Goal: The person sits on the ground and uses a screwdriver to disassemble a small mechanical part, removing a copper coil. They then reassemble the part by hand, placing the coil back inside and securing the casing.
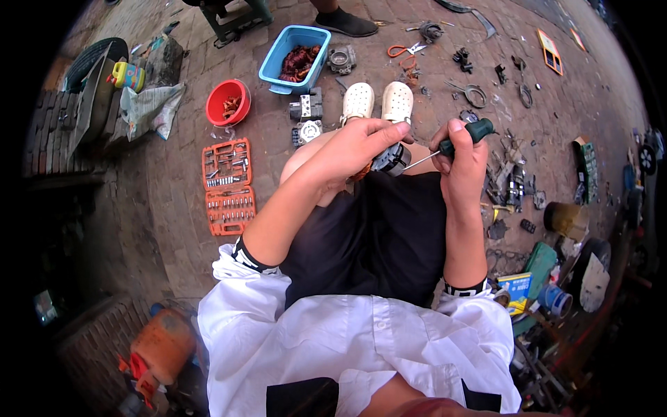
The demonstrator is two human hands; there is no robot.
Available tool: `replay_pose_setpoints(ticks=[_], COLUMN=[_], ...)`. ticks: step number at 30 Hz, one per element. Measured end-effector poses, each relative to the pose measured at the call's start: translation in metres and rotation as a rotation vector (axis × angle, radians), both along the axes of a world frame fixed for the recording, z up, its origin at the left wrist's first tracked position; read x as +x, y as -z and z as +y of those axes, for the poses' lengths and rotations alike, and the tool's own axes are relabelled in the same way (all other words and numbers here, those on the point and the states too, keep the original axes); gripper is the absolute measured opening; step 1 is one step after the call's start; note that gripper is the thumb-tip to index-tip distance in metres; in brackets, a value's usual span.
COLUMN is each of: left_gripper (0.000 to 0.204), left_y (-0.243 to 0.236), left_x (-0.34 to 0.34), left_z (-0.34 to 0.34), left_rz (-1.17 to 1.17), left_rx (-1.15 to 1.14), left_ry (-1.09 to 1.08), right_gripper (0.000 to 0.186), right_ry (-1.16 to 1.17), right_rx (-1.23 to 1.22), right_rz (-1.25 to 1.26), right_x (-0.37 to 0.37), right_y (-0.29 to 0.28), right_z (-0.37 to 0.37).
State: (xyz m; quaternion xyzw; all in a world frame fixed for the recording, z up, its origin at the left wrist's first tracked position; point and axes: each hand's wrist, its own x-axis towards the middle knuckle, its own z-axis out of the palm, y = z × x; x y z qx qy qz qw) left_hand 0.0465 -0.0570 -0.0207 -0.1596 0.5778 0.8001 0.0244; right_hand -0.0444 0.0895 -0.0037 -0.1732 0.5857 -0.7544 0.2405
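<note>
Head view: your left hand (pixel 365 142) is closed around a small round motor part (pixel 392 158), thumb reaching over its top, though most of the fingers beneath are hidden, so how they wrap it you cannot tell. The part sits just above your lap, in front of your black shorts (pixel 361 240), with its dark cylindrical end facing right and a copper-coloured bit showing under your palm. Your right hand (pixel 464 156) grips a screwdriver (pixel 472 135) by its dark green handle, fingers curled and thumb laid along it; the thin shaft slants down to the left and its tip reaches the right-hand edge of the part, but you cannot tell whether it presses there. Beyond your knees stand your cream clogs (pixel 358 101), and to their left lie a black-and-silver unit (pixel 308 105) and a metal housing (pixel 341 60). Next to that housing is a blue tub (pixel 269 61) with dark red coils inside, and a red bucket (pixel 215 101) stands nearer you on the left. Closer still, an orange socket case (pixel 229 188) lies opened flat on the brick paving (pixel 160 226). Far ahead, orange-handled scissors (pixel 397 51) rest among scattered parts, and another person's dark shoe (pixel 347 23) shows at the top.
</note>
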Motion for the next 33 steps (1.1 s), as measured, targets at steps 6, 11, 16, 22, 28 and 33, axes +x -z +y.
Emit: replay_pose_setpoints(ticks=[6, 11, 16, 22, 28, 33], left_gripper=[0.049, 0.058, 0.055, 0.049, 0.048, 0.052], left_y=[-0.017, -0.013, -0.012, -0.011, -0.012, -0.002], left_x=[0.002, 0.005, 0.004, 0.003, -0.001, -0.008], left_z=[-0.006, -0.015, -0.014, -0.007, -0.007, -0.011], left_rz=[-0.096, -0.129, -0.126, -0.199, -0.154, -0.063], left_rx=[0.141, 0.363, 0.548, 0.459, 0.624, 0.752], left_ry=[0.052, -0.043, -0.07, -0.136, -0.096, -0.105], right_gripper=[0.034, 0.031, 0.038, 0.026, 0.02, 0.02], right_ry=[-0.075, 0.069, -0.085, -0.238, -0.066, -0.015], right_rx=[-0.137, -0.187, -0.109, -0.03, 0.065, 0.037], right_rz=[-0.11, 0.046, 0.236, 0.396, 0.47, 0.425], right_x=[-0.009, -0.007, 0.004, 0.009, 0.011, 0.013], right_y=[0.007, -0.001, -0.006, -0.006, -0.003, -0.003], right_z=[0.011, 0.008, -0.003, -0.01, -0.008, -0.005])
